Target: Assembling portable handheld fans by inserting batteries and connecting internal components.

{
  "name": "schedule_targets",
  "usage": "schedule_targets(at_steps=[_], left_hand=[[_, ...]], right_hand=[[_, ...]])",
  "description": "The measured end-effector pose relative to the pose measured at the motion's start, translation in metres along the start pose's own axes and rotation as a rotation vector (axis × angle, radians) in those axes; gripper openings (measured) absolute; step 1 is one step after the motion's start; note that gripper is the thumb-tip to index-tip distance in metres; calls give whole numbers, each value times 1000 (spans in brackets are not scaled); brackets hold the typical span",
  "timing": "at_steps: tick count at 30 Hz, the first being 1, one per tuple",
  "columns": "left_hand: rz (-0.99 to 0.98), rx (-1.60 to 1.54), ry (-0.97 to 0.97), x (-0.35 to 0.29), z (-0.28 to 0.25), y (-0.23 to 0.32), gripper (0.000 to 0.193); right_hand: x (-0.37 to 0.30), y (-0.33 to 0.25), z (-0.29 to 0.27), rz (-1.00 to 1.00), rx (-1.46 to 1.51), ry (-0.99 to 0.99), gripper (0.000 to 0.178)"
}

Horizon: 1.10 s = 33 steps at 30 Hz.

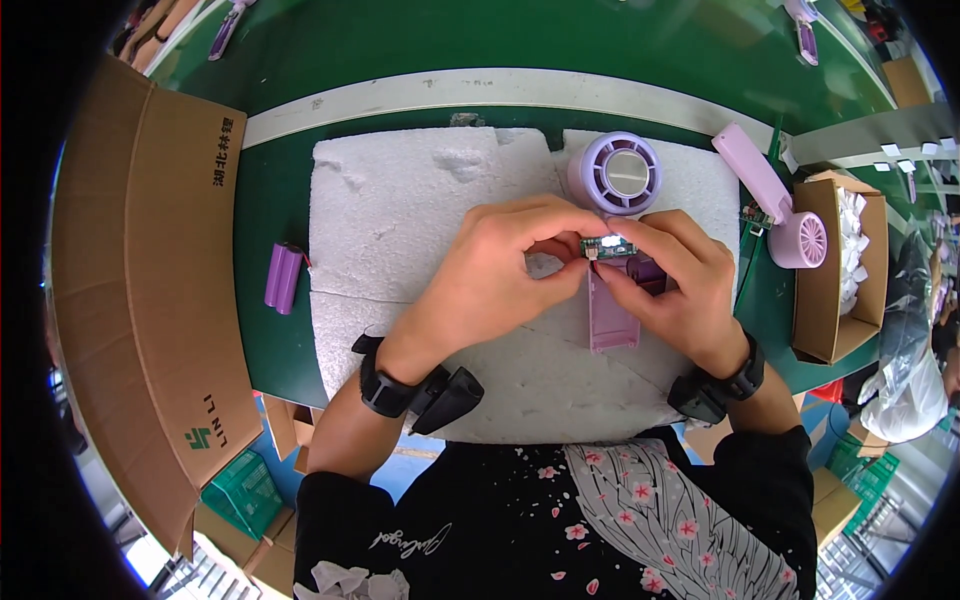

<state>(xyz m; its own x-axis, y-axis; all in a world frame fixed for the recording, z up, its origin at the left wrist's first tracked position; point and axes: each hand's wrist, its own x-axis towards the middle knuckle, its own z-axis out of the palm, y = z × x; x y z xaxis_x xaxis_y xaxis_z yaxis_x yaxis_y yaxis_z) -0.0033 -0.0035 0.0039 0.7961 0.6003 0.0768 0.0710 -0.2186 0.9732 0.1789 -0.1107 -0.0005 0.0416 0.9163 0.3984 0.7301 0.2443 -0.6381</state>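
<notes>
- Foam slab [400,220], white and flat, is covering the middle of the green worktop [268,350], probably cushioning parts.
- Left hand [505,258] and right hand [688,285] are pinching opposite ends of a small green rectangular circuit board [608,248], apparently leaving its face visible.
- That board is hovering over the slab's right half, near a pink plastic shell [612,325].
- Purple cylindrical cells [283,279] are lying toward the worktop's left edge, seemingly out of the way.

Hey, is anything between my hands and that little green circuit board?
Nothing visible: your left hand and right hand both have fingers on the green circuit board. The pink handle shows just below it in the picture, not between.
</notes>
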Motion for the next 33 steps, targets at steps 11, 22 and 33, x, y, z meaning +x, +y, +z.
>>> schedule_targets(at_steps=[11, 22, 33], left_hand=[[191, 262, 97, 0, 2, -5, 29], [156, 163, 81, 0, 2, -10, 31], [-1, 149, -8, -1, 12, -1, 41]], right_hand=[[0, 0, 3, 36, 9, 60, 43], [-1, -5, 9, 171, 85, 81, 37], [-1, -8, -5, 326, 163, 8, 26]])
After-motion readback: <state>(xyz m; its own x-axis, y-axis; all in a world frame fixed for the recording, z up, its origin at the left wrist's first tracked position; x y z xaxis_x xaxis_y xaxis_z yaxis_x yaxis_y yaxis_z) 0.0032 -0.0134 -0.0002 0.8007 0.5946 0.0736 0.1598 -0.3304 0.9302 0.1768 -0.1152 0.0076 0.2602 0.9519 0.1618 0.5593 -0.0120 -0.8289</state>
